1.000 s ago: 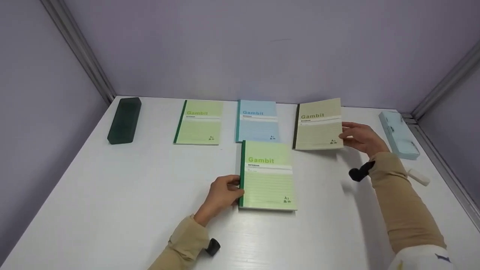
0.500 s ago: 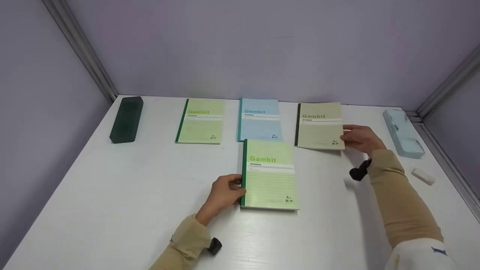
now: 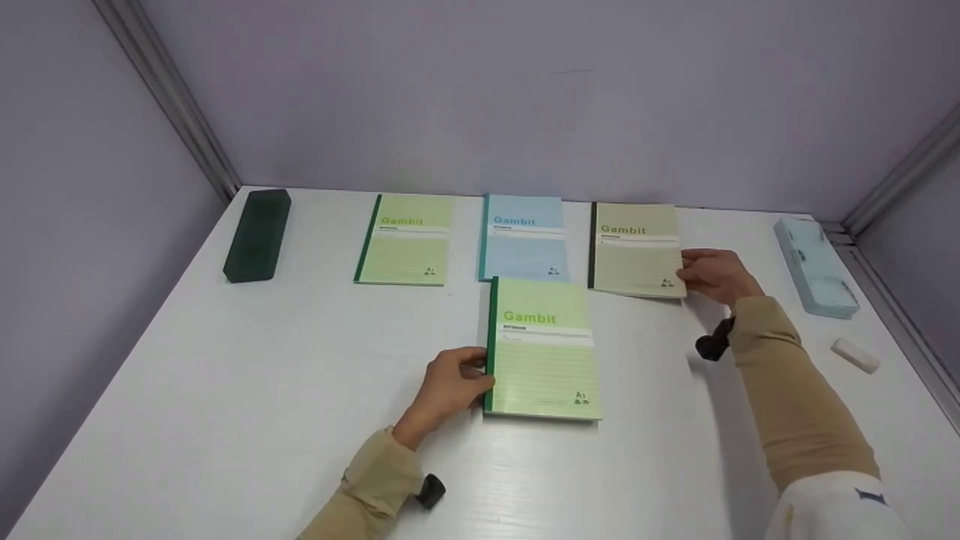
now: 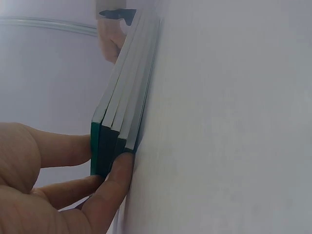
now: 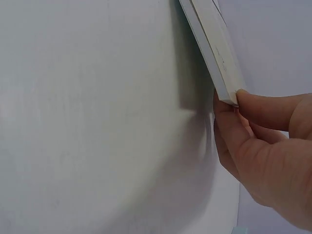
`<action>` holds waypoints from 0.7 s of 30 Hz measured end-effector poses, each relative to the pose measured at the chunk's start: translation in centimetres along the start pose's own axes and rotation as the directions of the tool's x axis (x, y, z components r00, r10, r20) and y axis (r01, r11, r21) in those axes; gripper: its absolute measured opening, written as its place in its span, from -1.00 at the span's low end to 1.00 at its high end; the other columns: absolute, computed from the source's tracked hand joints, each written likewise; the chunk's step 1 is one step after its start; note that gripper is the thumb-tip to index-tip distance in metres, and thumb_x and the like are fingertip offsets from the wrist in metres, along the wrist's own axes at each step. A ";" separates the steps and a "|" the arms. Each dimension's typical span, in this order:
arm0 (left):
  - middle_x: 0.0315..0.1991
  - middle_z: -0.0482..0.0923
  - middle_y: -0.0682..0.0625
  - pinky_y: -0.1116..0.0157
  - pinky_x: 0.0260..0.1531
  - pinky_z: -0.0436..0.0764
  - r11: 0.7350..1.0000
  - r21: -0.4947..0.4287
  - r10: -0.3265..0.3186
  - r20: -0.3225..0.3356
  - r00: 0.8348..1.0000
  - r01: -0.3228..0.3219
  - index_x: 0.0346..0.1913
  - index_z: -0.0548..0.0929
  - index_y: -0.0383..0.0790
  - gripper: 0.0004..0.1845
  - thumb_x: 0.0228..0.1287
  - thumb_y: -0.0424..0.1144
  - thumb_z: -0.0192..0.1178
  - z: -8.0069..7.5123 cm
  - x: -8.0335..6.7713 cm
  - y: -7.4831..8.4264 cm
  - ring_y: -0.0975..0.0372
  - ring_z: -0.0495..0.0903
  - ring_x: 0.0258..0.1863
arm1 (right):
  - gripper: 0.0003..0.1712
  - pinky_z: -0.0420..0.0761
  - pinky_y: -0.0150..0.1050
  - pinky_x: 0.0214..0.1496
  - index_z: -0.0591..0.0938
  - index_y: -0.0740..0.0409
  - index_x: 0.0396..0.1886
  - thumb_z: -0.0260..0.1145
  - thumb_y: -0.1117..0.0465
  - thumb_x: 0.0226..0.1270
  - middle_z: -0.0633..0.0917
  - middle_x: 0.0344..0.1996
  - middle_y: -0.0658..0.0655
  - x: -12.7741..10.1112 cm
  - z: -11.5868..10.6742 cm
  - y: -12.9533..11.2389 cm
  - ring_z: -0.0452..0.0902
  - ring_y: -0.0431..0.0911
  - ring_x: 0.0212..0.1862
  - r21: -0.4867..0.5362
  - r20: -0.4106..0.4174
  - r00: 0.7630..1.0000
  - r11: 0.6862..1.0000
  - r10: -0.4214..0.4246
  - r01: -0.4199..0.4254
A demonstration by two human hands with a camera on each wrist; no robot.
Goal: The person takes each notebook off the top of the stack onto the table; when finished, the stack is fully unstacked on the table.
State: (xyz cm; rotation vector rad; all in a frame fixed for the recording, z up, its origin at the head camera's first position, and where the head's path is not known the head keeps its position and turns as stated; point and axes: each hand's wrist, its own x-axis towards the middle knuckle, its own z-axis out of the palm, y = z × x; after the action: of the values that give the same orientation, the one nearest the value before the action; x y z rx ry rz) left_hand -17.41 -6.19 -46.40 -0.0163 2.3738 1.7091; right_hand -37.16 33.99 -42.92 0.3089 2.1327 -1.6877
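My left hand [image 3: 452,379] grips the dark green spine of a light green Gambit notebook [image 3: 544,352] in the middle of the white table [image 3: 225,390]. The left wrist view shows a stack of several thin books [image 4: 124,107], with my left hand [image 4: 105,163] curled round its spine: fingers on top, thumb against the lower edge. My right hand [image 3: 709,274] pinches the right edge of a beige Gambit notebook [image 3: 634,251] in the back row. In the right wrist view my right hand [image 5: 234,105] holds the corner of that beige notebook [image 5: 212,53] slightly off the table.
Also in the back row lie a green notebook [image 3: 405,240] and a blue notebook [image 3: 523,238]. A dark green case [image 3: 257,234] sits at the far left. A pale blue pencil case [image 3: 816,266] and a white eraser [image 3: 855,354] lie at the right, by the wall rail.
The beige notebook, tilted up a second ago, has come down nearly flat and a little leftward with my right hand still on its edge. My left hand has stayed on the green notebook's spine.
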 end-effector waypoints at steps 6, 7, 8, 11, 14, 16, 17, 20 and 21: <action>-0.05 0.57 -0.16 0.29 -0.36 0.63 1.000 -0.004 -0.004 0.000 1.000 0.004 0.17 0.53 -0.40 -0.55 0.19 -0.41 0.24 0.0 0.0 0.1 0.18 0.57 -0.19 | -0.26 0.52 -0.45 -0.08 0.04 0.33 0.49 0.10 0.41 0.38 0.26 0.32 0.26 0.3 0.7 -0.2 0.44 -0.28 -0.13 -0.031 -0.062 0.998 1.000 0.003 -0.005; -0.05 0.57 -0.16 0.29 -0.35 0.63 1.000 -0.006 -0.005 0.000 1.000 0.005 0.17 0.53 -0.40 -0.55 0.19 -0.41 0.24 0.0 0.0 0.1 0.18 0.57 -0.19 | -0.28 0.52 -0.45 -0.09 0.06 0.33 0.48 0.09 0.41 0.38 0.24 0.33 0.26 0.4 0.8 -0.2 0.43 -0.27 -0.12 -0.030 -0.077 0.997 1.000 0.003 -0.006; -0.05 0.57 -0.15 0.29 -0.35 0.63 1.000 -0.009 -0.006 0.000 1.000 0.006 0.18 0.52 -0.40 -0.55 0.19 -0.41 0.24 0.0 0.0 0.1 0.18 0.57 -0.19 | -0.29 0.52 -0.46 -0.10 0.08 0.33 0.48 0.08 0.41 0.39 0.24 0.34 0.26 0.5 0.9 -0.2 0.41 -0.27 -0.11 -0.029 -0.092 0.996 1.000 0.003 -0.006; -0.04 0.57 -0.16 0.29 -0.38 0.64 1.000 -0.018 -0.005 0.003 1.000 0.005 0.18 0.52 -0.40 -0.55 0.19 -0.41 0.23 0.0 0.0 0.0 0.18 0.58 -0.19 | -0.31 0.50 -0.48 -0.13 0.12 0.33 0.47 0.08 0.40 0.39 0.27 0.31 0.22 0.7 1.1 -0.1 0.38 -0.25 -0.09 -0.030 -0.120 0.993 1.000 -0.007 0.003; -0.03 0.56 -0.16 0.29 -0.42 0.63 0.999 -0.039 -0.010 0.011 1.000 0.010 0.19 0.52 -0.39 -0.54 0.19 -0.42 0.23 -0.1 -0.1 0.0 0.18 0.58 -0.18 | -0.33 0.49 -0.48 -0.17 0.14 0.34 0.46 0.07 0.41 0.38 0.31 0.25 0.19 0.8 1.1 0.0 0.38 -0.26 -0.12 -0.044 -0.128 0.991 0.999 -0.030 0.025; -0.03 0.56 -0.16 0.30 -0.43 0.63 0.999 -0.052 -0.014 0.016 1.000 0.014 0.20 0.51 -0.39 -0.53 0.19 -0.42 0.23 -0.1 -0.1 0.0 0.18 0.58 -0.17 | -0.34 0.48 -0.47 -0.20 0.16 0.35 0.45 0.06 0.42 0.38 0.32 0.22 0.18 0.8 1.2 0.1 0.38 -0.27 -0.17 -0.067 -0.127 0.991 0.997 -0.048 0.040; -0.03 0.55 -0.16 0.30 -0.44 0.63 0.998 -0.056 -0.015 0.018 1.000 0.016 0.20 0.51 -0.39 -0.53 0.20 -0.42 0.22 -0.1 -0.1 0.1 0.18 0.58 -0.17 | -0.35 0.48 -0.46 -0.22 0.17 0.36 0.44 0.05 0.42 0.37 0.32 0.23 0.19 0.8 1.2 0.1 0.39 -0.27 -0.20 -0.081 -0.126 0.991 0.996 -0.055 0.045; -0.03 0.55 -0.17 0.30 -0.43 0.63 0.999 -0.048 -0.008 0.017 1.000 0.009 0.20 0.51 -0.40 -0.53 0.20 -0.42 0.22 -0.1 -0.1 0.0 0.18 0.58 -0.17 | -0.36 0.48 -0.45 -0.26 0.18 0.39 0.42 0.05 0.42 0.35 0.30 0.28 0.27 0.8 1.3 0.1 0.40 -0.27 -0.25 -0.131 -0.125 0.990 0.990 -0.071 0.054; -0.04 0.56 -0.17 0.30 -0.43 0.63 0.999 -0.047 -0.007 0.017 1.000 0.008 0.20 0.51 -0.40 -0.53 0.20 -0.42 0.22 -0.1 -0.1 0.0 0.18 0.58 -0.18 | -0.35 0.48 -0.44 -0.26 0.18 0.41 0.41 0.05 0.43 0.34 0.29 0.29 0.30 0.8 1.4 0.0 0.40 -0.26 -0.25 -0.144 -0.129 0.989 0.988 -0.073 0.054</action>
State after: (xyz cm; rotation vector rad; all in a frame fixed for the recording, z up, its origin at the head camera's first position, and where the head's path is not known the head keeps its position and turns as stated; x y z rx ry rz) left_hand -17.30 -6.25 -46.32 -0.0181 2.3183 1.7546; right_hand -37.60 32.56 -43.55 0.3244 2.3690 -1.5812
